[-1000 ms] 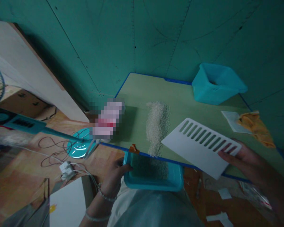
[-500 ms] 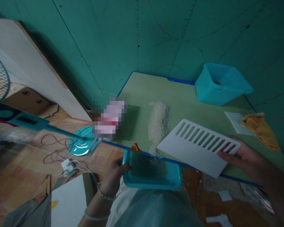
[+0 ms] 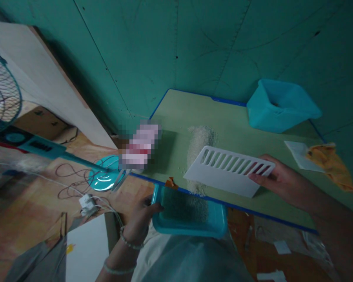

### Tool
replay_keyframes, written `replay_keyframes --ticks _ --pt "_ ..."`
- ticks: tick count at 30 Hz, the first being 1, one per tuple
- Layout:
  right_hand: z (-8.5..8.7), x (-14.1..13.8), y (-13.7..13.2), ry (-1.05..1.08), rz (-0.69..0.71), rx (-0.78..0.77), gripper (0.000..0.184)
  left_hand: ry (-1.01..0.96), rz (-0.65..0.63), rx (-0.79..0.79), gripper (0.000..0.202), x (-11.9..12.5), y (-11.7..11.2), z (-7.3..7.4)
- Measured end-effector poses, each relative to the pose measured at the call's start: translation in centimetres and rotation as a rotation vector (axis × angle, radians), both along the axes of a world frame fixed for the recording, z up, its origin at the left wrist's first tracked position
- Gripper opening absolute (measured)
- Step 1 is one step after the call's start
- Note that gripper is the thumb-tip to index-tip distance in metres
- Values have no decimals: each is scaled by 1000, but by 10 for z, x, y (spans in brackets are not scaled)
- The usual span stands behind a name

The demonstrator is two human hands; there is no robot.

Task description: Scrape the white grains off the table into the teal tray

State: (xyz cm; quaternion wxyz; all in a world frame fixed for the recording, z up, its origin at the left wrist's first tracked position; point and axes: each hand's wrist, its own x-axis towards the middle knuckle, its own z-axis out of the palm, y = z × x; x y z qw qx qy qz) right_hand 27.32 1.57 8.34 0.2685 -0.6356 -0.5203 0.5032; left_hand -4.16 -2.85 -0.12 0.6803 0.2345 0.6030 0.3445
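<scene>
The left hand clasps the left side of the blue tray, at the near edge of the green tabletop. The right hand pinches the white slotted scraper across the pale grains (they reach that edge). Beyond, tabletop stretches either side, toward the far-right bin.

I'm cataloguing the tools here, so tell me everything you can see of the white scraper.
The scraper is a flat, white, plastic-looking sheet with slanting ends and a row of rounded slots along its upper edge. The right hand holds its right end. It is tilted, its left part hiding some of the heap of grains; whether its lower edge touches the table is unclear.
</scene>
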Motion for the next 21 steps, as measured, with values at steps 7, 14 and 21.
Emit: replay_keyframes --ticks 7,14,21 --pt "-1 -1 -8 -16 61 -49 28 6 -6 7 16 2 3 0" --pt "9 -3 -15 -101 54 -24 22 -3 -12 13 17 5 2 1" --pt "6 -4 -4 -118 46 69 20 23 -17 9 16 5 2 4"
